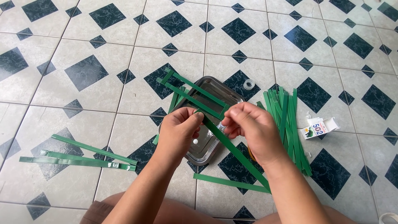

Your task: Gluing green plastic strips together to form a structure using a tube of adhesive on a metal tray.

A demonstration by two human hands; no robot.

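Looks like a home floor: cream tiles [99,89] with dark diamond insets, craft strips [286,120] spread around.

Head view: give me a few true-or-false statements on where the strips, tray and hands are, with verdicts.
1. Both hands meet over the metal tray. True.
2. The left hand and right hand pinch a frame of green strips. True.
3. The loose bundle of green strips lies to the left of the tray. False: it lies to the right; only a few joined strips lie to the left.
4. The tape roll sits inside the tray. False: it rests on the floor tiles beyond it.
5. A small white box lies right of the bundle. True.
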